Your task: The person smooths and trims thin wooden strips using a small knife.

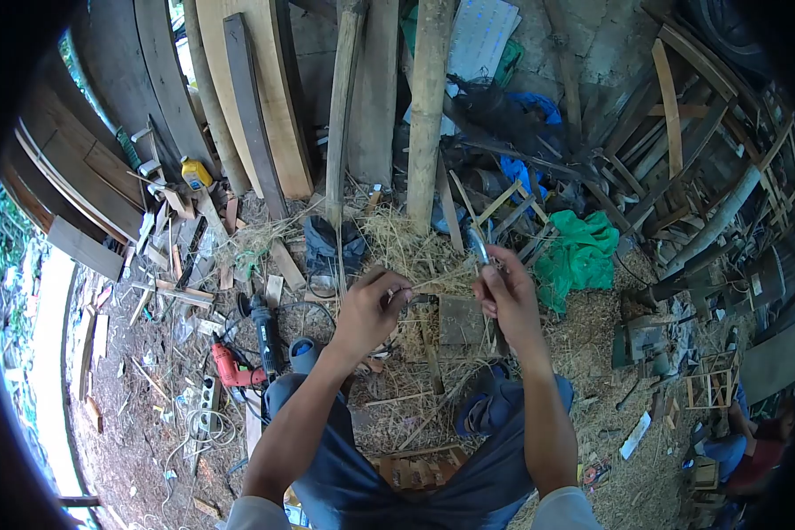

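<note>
My left hand [371, 309] is closed in a pinch on a thin pale strip [426, 283], perhaps bamboo or straw, that stretches toward my other hand. My right hand [511, 296] is wrapped round a knife [478, 246], its shiny blade pointing up and away from me. Most of the handle is hidden by my fingers. Both hands are raised above my knees, over a heap of pale shavings [389, 234]. A wooden block [462, 320] lies on the ground below my right hand.
On the left lie a red power drill [231, 364], a dark angle grinder [265, 331] and a power strip [208, 406] with cords. Planks [256, 115] lean at the back. A green plastic sheet [583, 252] is at the right. Another person [751, 450] sits at the far right.
</note>
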A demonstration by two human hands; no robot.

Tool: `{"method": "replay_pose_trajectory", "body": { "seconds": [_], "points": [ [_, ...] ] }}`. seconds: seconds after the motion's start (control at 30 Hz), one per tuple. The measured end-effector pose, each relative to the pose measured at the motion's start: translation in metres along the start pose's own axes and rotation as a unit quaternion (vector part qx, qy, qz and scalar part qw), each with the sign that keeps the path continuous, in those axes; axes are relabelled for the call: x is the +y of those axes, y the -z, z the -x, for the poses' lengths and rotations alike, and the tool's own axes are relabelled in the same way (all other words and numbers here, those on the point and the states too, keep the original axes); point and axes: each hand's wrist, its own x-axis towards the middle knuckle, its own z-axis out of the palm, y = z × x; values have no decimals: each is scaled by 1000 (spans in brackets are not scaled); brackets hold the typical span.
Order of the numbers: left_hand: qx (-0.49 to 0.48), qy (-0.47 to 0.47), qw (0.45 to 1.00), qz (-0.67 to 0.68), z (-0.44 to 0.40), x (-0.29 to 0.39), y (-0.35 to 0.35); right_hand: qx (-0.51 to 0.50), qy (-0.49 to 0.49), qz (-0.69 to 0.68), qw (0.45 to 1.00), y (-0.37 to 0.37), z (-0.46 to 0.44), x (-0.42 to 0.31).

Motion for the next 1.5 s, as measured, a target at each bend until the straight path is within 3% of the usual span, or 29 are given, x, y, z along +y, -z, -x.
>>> {"method": "replay_pose_trajectory", "body": {
  "seconds": [0.07, 0.13, 0.27, 0.33, 0.4, 0.47, 0.53, 0.6, 0.73, 0.97, 1.03, 1.17, 1.23, 1.37, 1.5],
  "points": [
    [-6, -15, 1000, 0, 0, 2, 0, -10, 8, 37, 999, -5, 1, 3],
    [-14, -29, 999, 0, 0, 2, -1, -48, 73, 327, 941, -12, 3, 9],
    [-6, -80, 993, -89, -3, -1, 4, -49, -13, 382, 923, -14, 3, 10],
    [6, -116, 982, -150, -8, -1, 11, -47, -49, 359, 931, -14, 1, 9],
    [115, -113, 963, -216, -11, 0, 17, -39, -63, 307, 949, -7, -2, 17],
    [170, -79, 968, -168, -17, -6, 19, -30, -75, 253, 964, -3, -4, 23],
    [226, -45, 965, -122, -17, -10, 17, -16, -167, 32, 985, -5, -4, 25],
    [142, 63, 981, 117, -10, -10, 4, -20, -179, -13, 984, -10, -3, 27],
    [-6, 46, 981, 187, -4, -3, -22, -18, -261, -155, 953, -24, 0, 37],
    [37, 131, 955, 263, -12, -16, -24, -33, -264, -159, 951, -31, 3, 22],
    [25, 130, 939, 317, -13, -10, -16, -24, -203, -122, 971, -18, 0, 17],
    [-82, 88, 971, 206, -8, 9, -6, -54, -154, -119, 979, -15, 1, 7],
    [-160, -1, 979, 130, -6, 12, -6, -68, -136, -97, 984, -18, 4, 4],
    [-172, 3, 974, 146, -2, 5, -8, -72, -113, -105, 985, -8, 1, 4],
    [-139, 40, 976, 165, 0, 4, -5, 8, -75, -131, 989, 2, -3, 0]
  ]
}}
